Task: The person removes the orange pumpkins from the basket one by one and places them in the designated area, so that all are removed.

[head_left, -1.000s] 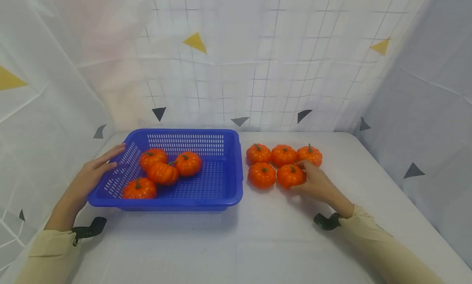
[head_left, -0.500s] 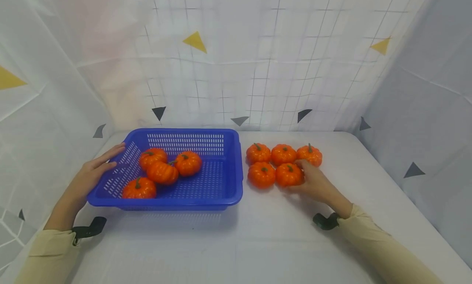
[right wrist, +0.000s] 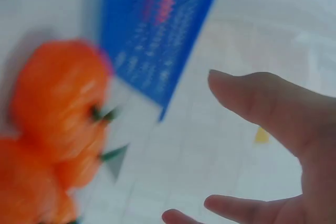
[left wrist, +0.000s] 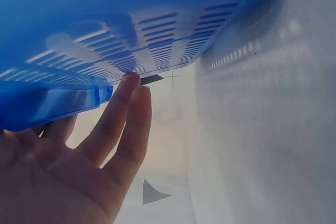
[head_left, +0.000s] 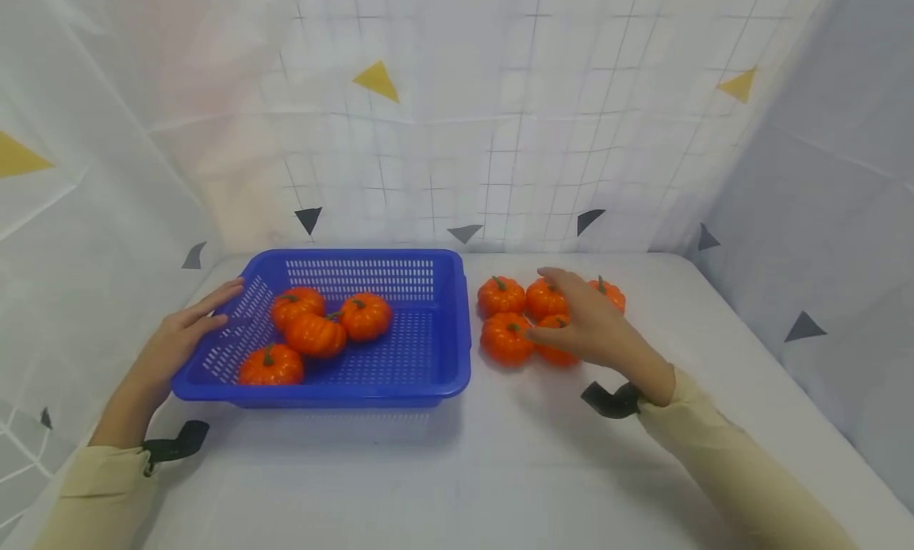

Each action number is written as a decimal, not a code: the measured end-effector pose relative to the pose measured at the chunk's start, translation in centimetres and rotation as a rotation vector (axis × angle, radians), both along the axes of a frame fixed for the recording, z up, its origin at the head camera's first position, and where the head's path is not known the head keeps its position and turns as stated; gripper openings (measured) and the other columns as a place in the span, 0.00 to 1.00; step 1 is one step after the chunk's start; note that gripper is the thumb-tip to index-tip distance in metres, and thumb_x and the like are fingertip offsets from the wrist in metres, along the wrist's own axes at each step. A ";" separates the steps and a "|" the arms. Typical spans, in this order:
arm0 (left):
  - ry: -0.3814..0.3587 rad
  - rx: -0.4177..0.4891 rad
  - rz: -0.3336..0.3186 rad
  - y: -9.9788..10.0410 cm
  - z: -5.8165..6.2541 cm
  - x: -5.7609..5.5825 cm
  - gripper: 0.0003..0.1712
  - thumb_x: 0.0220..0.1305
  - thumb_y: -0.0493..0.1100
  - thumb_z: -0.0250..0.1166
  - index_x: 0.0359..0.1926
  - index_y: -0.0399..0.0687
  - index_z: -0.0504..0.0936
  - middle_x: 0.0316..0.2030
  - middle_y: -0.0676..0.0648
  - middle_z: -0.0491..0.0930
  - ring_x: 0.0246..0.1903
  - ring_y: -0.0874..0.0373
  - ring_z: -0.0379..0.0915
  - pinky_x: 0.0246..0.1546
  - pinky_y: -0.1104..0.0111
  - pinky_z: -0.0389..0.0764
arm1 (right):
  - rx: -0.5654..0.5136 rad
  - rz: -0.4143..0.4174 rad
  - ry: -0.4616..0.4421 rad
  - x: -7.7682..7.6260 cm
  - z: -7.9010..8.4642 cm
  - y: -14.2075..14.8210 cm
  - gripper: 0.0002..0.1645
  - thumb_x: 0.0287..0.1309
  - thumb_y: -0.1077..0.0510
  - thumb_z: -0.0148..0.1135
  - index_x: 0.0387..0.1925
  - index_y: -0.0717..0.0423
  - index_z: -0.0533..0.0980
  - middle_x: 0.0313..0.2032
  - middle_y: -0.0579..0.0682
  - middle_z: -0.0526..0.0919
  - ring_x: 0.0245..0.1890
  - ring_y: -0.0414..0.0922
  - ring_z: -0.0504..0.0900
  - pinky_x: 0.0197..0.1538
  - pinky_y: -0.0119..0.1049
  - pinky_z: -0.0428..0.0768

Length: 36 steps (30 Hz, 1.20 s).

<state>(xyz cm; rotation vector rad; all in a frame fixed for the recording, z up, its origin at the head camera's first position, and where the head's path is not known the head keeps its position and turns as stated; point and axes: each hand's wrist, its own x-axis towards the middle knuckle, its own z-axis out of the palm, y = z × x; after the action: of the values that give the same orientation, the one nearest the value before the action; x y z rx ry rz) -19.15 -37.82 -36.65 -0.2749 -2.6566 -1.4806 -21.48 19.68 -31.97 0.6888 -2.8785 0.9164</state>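
Note:
My left hand [head_left: 170, 345] rests at the left side of a blue plastic basket [head_left: 457, 351]. Its fingers lie fairly straight along the outer wall, below the rim in the left wrist view. Inside the basket sit several small orange pumpkins, one of them [head_left: 271, 365] close to the front wall. On the right, my right hand [head_left: 589, 320] hovers over a group of pumpkins with thumb and fingers spread, holding nothing. A front-row pumpkin [head_left: 553, 351] lies partly hidden behind it, beside another front-row pumpkin [head_left: 505, 340].
Behind these, a back row holds a left pumpkin [head_left: 501, 296], a middle one [head_left: 546, 298] and a right one [head_left: 610, 292] partly covered by my hand. White sheeting [head_left: 457, 137] encloses the white table [head_left: 400, 486] at the back and sides.
My right hand first nudges the front-row pumpkin left against its neighbour, then lets go and lifts away, up and to the left. The left hand and basket stay put.

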 end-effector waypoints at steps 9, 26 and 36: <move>0.011 0.012 -0.016 -0.2 -0.1 0.0 0.30 0.84 0.49 0.48 0.81 0.55 0.60 0.81 0.44 0.48 0.79 0.36 0.34 0.69 0.27 0.35 | -0.067 0.126 0.000 0.6 3.2 -6.1 0.54 0.58 0.44 0.78 0.78 0.53 0.60 0.71 0.54 0.70 0.67 0.54 0.73 0.65 0.59 0.74; -0.006 0.021 -0.029 0.2 0.1 0.3 0.31 0.84 0.52 0.48 0.82 0.58 0.60 0.82 0.49 0.49 0.80 0.39 0.35 0.69 0.28 0.39 | 0.036 0.260 -0.049 -2.0 5.8 -14.3 0.48 0.60 0.44 0.76 0.75 0.54 0.66 0.65 0.52 0.77 0.63 0.48 0.75 0.63 0.47 0.78; -0.004 0.026 -0.033 0.0 -0.1 0.3 0.31 0.84 0.52 0.48 0.82 0.58 0.60 0.82 0.49 0.48 0.79 0.38 0.34 0.68 0.27 0.38 | 0.103 0.353 -0.084 -4.0 4.7 -17.4 0.44 0.61 0.46 0.75 0.72 0.57 0.67 0.63 0.55 0.78 0.62 0.49 0.76 0.64 0.44 0.76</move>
<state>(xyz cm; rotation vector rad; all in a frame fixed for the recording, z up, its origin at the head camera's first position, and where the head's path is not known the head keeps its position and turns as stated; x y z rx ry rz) -18.82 -37.81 -36.75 -0.3150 -2.6467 -1.5251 -25.52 2.28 -27.28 1.2261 -2.9481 0.8479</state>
